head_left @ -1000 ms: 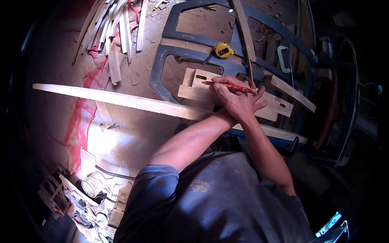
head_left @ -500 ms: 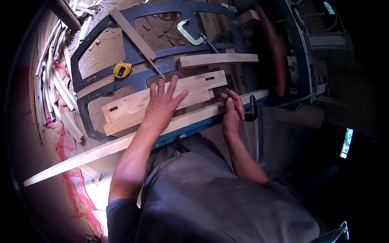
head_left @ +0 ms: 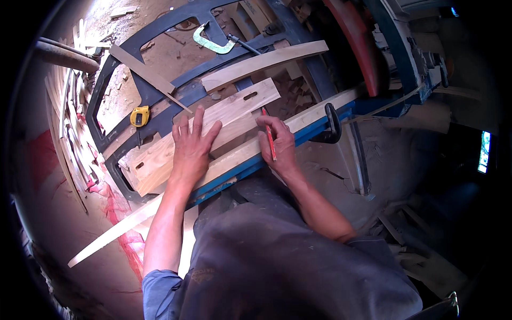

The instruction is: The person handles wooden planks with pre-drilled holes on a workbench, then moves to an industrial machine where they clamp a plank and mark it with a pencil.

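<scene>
My left hand (head_left: 191, 149) lies with its fingers spread on two pale wooden boards set one against the other. The far slotted board (head_left: 230, 106) has an oval slot near each end. Beside it, on my side, is a plainer board (head_left: 154, 180), partly covered by that hand. Between the fingers of my right hand (head_left: 280, 146) is a red pencil (head_left: 271, 140), its tip pointing away from me by the right end of the boards. Whether the tip touches wood I cannot tell.
A long wooden strip (head_left: 314, 113) runs along the blue bench edge (head_left: 311, 132), near a black clamp (head_left: 333, 124). Beyond the boards are a curved wooden piece (head_left: 266, 63), a green C-clamp (head_left: 210, 45), a yellow tape measure (head_left: 140, 116) and a dark frame (head_left: 96, 114). Offcuts lie left.
My right hand has come left and closer to the boards, with the pencil now by their right end. My left hand stays on them. The whole view has tilted and shifted.
</scene>
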A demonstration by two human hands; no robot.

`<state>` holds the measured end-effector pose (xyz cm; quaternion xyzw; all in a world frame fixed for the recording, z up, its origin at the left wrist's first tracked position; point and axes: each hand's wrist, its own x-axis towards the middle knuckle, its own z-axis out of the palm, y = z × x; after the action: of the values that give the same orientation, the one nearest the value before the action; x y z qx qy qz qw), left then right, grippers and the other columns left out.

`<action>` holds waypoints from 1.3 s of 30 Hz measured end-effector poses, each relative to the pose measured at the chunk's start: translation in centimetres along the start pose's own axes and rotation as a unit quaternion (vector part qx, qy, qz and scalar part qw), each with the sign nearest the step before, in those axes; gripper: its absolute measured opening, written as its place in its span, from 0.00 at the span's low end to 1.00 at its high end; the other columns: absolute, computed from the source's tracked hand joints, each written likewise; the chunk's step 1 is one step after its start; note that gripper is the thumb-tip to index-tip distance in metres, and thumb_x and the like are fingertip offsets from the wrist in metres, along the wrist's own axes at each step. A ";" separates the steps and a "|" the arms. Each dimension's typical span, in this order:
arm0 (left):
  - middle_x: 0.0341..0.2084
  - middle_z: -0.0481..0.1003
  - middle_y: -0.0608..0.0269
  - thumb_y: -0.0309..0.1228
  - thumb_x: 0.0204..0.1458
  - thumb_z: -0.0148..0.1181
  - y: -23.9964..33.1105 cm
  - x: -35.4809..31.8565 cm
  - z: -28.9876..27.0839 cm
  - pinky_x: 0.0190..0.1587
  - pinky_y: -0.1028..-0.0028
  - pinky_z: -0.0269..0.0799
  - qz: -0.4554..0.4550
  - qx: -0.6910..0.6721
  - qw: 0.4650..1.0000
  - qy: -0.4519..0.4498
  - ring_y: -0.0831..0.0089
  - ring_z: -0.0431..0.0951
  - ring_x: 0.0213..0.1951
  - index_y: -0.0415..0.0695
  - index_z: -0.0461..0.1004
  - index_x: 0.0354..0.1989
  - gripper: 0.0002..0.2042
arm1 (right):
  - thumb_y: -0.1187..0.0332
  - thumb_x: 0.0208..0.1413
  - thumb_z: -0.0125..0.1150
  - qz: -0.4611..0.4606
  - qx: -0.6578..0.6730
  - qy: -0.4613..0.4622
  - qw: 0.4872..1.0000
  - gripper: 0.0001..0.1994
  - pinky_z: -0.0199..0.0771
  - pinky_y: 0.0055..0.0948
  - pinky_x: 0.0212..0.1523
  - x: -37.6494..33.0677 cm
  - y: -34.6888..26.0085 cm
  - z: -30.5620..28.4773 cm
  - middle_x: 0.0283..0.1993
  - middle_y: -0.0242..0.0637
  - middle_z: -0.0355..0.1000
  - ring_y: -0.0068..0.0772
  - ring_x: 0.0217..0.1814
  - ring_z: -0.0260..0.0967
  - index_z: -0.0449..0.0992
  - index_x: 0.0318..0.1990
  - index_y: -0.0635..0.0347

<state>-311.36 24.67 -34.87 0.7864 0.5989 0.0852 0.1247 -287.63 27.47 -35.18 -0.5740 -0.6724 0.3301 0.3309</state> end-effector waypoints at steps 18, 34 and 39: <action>0.69 0.49 0.43 0.15 0.29 0.63 0.3 0.6 0.1 0.63 0.47 0.52 0.032 0.042 0.999 -0.003 0.39 0.54 0.64 0.52 0.66 0.61 0.41 | 0.80 0.45 0.62 -0.082 0.015 0.010 0.996 0.20 0.63 0.38 0.53 -0.3 0.7 -0.4 0.47 0.42 0.75 0.45 0.54 0.71 0.75 0.49 0.56; 0.69 0.49 0.43 0.14 0.30 0.62 0.7 1.1 0.1 0.63 0.47 0.51 0.026 0.039 0.999 -0.011 0.39 0.54 0.64 0.52 0.66 0.59 0.40 | 0.80 0.44 0.60 -0.103 0.005 0.010 0.995 0.18 0.64 0.38 0.51 -0.2 1.4 -0.6 0.44 0.40 0.76 0.44 0.52 0.71 0.76 0.45 0.57; 0.68 0.52 0.43 0.17 0.41 0.59 0.9 1.3 -0.5 0.61 0.46 0.52 0.016 0.025 0.999 -0.028 0.40 0.56 0.62 0.55 0.70 0.58 0.31 | 0.80 0.43 0.61 -0.101 -0.005 0.021 0.995 0.18 0.64 0.38 0.50 -0.1 1.1 -0.4 0.43 0.40 0.76 0.43 0.51 0.72 0.76 0.45 0.57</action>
<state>-310.36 25.73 -34.17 0.8008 0.5847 0.0499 0.1199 -286.72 27.56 -35.88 -0.5114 -0.7217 0.2793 0.3736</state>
